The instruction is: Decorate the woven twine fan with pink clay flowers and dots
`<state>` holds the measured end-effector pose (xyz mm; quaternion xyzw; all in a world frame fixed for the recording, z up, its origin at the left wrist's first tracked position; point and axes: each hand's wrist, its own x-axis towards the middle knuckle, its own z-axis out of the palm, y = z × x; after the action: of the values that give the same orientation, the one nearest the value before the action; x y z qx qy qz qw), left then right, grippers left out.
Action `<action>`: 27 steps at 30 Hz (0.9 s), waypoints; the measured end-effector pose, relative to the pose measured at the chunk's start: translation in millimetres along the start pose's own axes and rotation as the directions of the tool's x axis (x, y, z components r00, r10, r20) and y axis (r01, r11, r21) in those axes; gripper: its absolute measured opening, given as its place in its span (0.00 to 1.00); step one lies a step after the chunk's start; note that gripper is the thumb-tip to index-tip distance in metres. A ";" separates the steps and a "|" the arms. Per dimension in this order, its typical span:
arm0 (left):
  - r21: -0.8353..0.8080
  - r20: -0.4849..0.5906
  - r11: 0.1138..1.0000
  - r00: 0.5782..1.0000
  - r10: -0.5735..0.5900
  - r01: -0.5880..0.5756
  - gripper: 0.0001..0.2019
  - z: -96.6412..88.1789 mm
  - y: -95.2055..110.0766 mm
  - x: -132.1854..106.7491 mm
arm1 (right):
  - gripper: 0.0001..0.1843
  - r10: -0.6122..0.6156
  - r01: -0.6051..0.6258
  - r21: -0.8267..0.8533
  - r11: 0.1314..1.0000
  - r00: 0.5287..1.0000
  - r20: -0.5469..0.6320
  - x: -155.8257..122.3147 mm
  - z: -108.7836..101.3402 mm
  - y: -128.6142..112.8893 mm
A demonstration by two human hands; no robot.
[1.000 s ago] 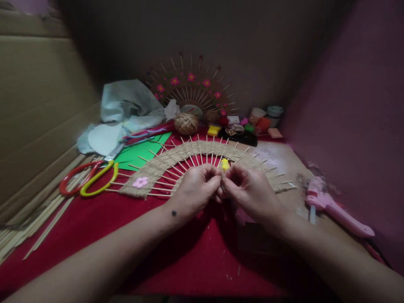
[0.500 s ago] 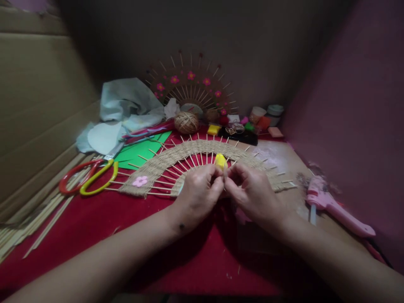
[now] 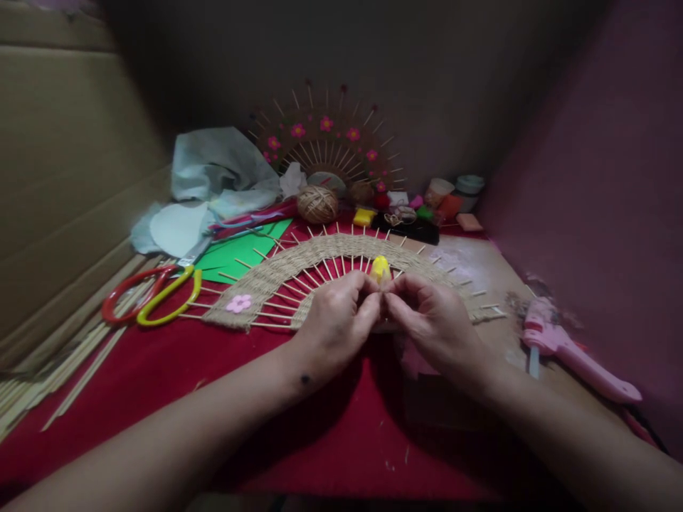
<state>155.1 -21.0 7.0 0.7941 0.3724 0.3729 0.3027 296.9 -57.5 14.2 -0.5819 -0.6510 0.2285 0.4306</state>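
Observation:
A small, smooth yellow lump (image 3: 380,269) that looks like modelling clay, apparently in clear wrapping, pokes up between my hands. My left hand (image 3: 341,307) pinches just below it with thumb and forefinger. From the other side my right hand (image 3: 430,316) grips the same lower end, its fingertips meeting the left ones. What exactly lies between the fingertips is mostly hidden. Behind the hands spreads a woven half-round fan (image 3: 267,284) of twine on thin sticks, with a pink flower (image 3: 238,304) on its left end. My hands cover part of its inner band.
Red-and-yellow-handled scissors (image 3: 169,295) and bamboo strips (image 3: 80,370) lie at left. A pink glue gun (image 3: 576,348) rests at right. Behind the woven fan are a twine ball (image 3: 317,205), green paper (image 3: 242,252) and a yellow block (image 3: 363,217). A second, flowered fan (image 3: 326,124) leans at the back.
The yellow lump now sits slightly farther right, and both hands keep their pinch with fingertips closer together. The whole view has shifted a little.

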 end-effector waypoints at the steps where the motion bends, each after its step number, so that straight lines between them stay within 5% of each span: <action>1: -0.032 0.009 0.999 0.999 -0.031 0.031 0.06 0.1 -0.7 0.4 | 0.05 0.015 -0.015 0.026 1.000 1.000 0.002 0.5 -0.2 0.0; 13: -0.167 0.066 0.981 0.994 -0.092 0.102 0.08 2.1 -2.6 0.5 | 0.05 -0.091 0.080 -0.136 0.988 0.993 -0.075 -3.3 1.8 -1.7; 27: 0.031 -0.056 0.999 0.998 0.020 -0.018 0.06 1.7 1.6 0.5 | 0.04 -0.104 0.096 -0.104 0.990 0.992 -0.070 -2.0 1.4 1.7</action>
<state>157.3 -21.8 7.5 0.7913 0.3789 0.3922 0.2766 296.6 -58.7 11.5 -0.5775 -0.6732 0.1515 0.4361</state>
